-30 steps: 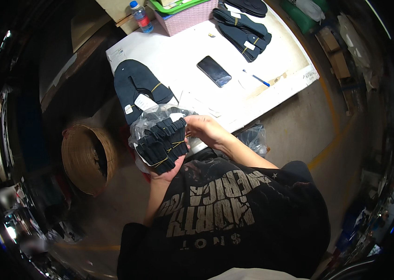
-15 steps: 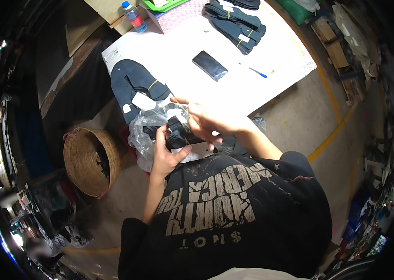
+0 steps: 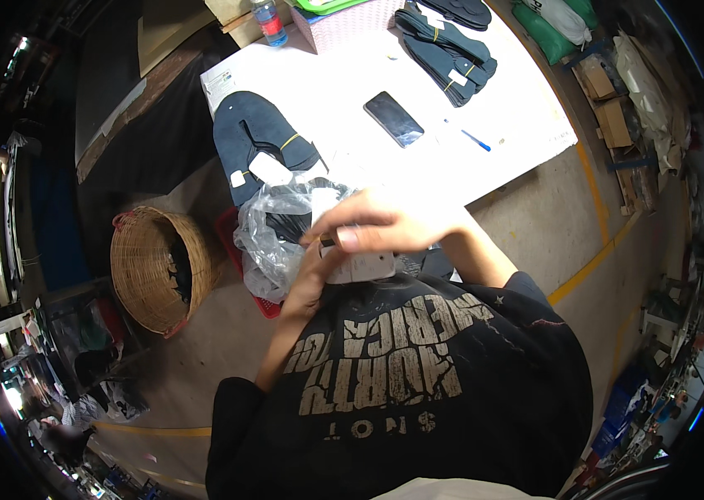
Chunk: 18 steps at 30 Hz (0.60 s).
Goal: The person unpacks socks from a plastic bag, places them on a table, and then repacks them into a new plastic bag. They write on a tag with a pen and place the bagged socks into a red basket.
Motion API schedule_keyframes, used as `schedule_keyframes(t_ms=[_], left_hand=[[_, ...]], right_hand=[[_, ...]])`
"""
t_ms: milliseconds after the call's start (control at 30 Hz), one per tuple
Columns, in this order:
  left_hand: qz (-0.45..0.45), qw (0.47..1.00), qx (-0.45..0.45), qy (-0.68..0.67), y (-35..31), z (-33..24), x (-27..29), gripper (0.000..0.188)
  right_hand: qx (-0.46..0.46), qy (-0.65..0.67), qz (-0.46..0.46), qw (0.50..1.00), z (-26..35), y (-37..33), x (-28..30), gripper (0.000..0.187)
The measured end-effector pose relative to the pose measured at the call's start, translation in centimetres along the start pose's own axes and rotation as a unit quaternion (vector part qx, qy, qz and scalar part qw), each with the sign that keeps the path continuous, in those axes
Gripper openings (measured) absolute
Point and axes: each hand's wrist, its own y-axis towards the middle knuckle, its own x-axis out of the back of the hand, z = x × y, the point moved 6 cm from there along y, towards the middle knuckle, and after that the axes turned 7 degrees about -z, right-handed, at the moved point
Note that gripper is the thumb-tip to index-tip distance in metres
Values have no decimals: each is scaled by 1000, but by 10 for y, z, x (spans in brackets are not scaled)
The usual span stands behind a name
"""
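Note:
In front of my chest my left hand [image 3: 312,271] is closed around a small dark bundle [image 3: 326,242], of which only a sliver shows. My right hand [image 3: 389,223] lies over it, thumb and bent fingers closed at the same spot. What the right fingers grip is hidden. Just beneath and beside the hands is a clear plastic bag [image 3: 262,265] with dark pieces [image 3: 287,227] in it. A white card or box [image 3: 366,266] shows below my right hand. Beyond the bag, a stack of dark U-shaped pieces [image 3: 239,117] lies on the table, tied with a yellow band.
On the white table [image 3: 335,92] lie a phone [image 3: 394,119], a blue pen [image 3: 469,135] and banded dark bundles [image 3: 450,60]. A pink basket [image 3: 348,27] and a bottle [image 3: 269,23] stand at the back. Left are a wicker basket [image 3: 148,275] and a red basket [image 3: 229,237].
My right hand, which was stretching a yellow rubber band, has come down over my left hand. The dark bundle in my left hand is now mostly covered. The view has shifted slightly.

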Motion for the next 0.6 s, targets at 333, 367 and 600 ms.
schedule_keyframes(t_ms=[333, 367, 600], left_hand=[[-79, 950, 126, -275, 15, 34, 41, 59], [-64, 931, 133, -334, 23, 50, 54, 63], [-10, 893, 105, -437, 22, 29, 59, 86]], right_hand=[[-76, -121, 26, 989, 28, -19, -28, 36], [-91, -160, 7, 983, 19, -21, -28, 36], [-171, -69, -85, 979, -19, -64, 18, 28]])
